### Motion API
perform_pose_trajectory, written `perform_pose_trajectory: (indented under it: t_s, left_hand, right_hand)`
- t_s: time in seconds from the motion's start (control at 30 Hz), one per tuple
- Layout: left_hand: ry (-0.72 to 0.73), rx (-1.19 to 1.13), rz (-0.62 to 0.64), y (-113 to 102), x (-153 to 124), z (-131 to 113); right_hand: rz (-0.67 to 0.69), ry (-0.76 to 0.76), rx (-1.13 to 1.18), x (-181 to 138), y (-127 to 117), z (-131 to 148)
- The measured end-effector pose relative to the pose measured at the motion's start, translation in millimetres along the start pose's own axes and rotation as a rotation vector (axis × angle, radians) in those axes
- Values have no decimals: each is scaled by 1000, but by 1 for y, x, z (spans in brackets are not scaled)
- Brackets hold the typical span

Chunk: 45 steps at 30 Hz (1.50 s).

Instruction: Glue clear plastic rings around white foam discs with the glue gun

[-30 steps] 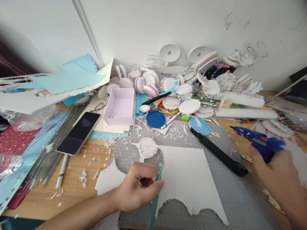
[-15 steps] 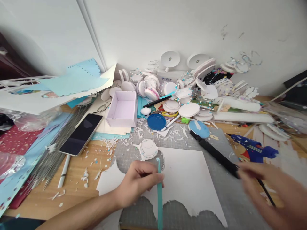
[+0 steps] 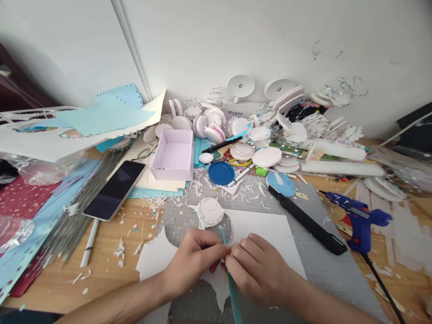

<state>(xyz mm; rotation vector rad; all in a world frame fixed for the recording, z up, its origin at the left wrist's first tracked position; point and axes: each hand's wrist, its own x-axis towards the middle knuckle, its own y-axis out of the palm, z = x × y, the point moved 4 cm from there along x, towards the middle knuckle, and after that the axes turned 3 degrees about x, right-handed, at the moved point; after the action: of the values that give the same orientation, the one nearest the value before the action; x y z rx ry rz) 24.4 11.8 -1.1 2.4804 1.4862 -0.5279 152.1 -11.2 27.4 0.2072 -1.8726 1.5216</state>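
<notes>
My left hand [image 3: 202, 252] is closed in a pinch on a narrow teal strip [image 3: 233, 297] over the middle of the work surface. My right hand [image 3: 258, 267] has its fingers curled round the same strip, and its fingertips meet those of my left hand. The strip's upper tip pokes out above the fingers, and its long tail hangs toward the front edge. Beneath both hands lies a white sheet [image 3: 266, 225] with rounded pieces cut out of it. Just beyond the hands rests a small stack of white discs [image 3: 211, 211].
A grey cutting mat [image 3: 178, 202] is littered with paper scraps. To the right lie a long black tool [image 3: 307, 220] and a blue glue gun [image 3: 357, 213]. At left are a phone [image 3: 114, 191] and a lilac box [image 3: 173, 155]. Several white discs [image 3: 266, 156] crowd the back.
My right hand has moved left from beside the glue gun and black tool to the teal strip, and now grips it. My left hand has stayed in place. The strip's tail has swung slightly right.
</notes>
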Motion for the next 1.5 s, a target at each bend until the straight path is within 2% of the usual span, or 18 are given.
perform_pose_trajectory:
  t_s: [0.27, 0.33, 0.4, 0.5, 0.53, 0.6, 0.7, 0.8, 0.87, 0.97, 1.07, 1.2, 1.33, 1.5]
  left_hand:
    - [-41, 75, 27, 6, 3, 3]
    - [10, 127, 2, 4, 0, 0]
    - [200, 212, -135, -5, -3, -9]
    - [616, 436, -431, -22, -12, -26]
    - [691, 538, -493, -26, -13, -29]
    - [694, 720, -548, -31, -6, -28]
    - [556, 827, -492, -37, 13, -16]
    - [443, 839, -391, -38, 26, -3]
    - [402, 827, -370, -39, 29, 1]
    - [410, 773, -344, -37, 27, 0]
    - [444, 670, -267, -34, 20, -3]
    - [485, 549, -187, -29, 12, -6]
    - [534, 506, -158, -25, 9, -13]
    - [503, 472, -109, -22, 10, -13]
  right_hand:
    - [9, -13, 60, -7, 6, 7]
    - [-2, 30, 151, -11, 5, 1]
    - [-71, 188, 331, -18, 3, -13]
    - [-264, 521, 592, -35, 6, -36]
    - [-331, 613, 636, -40, 9, -42]
    - [-427, 729, 661, -48, 13, -48]
    - [-538, 862, 747, -54, 18, -52]
    - [-599, 962, 942, -57, 19, -52]
    - [-629, 1001, 1038, -59, 18, -51]
    - [-699, 1021, 1075, -60, 13, -51]
    - [-735, 1062, 1082, -59, 9, -52]
    - [-715, 1107, 1128, -54, 4, -51]
    - [-699, 1087, 1186, -53, 1, -48]
    - [-662, 1017, 1264, -53, 2, -43]
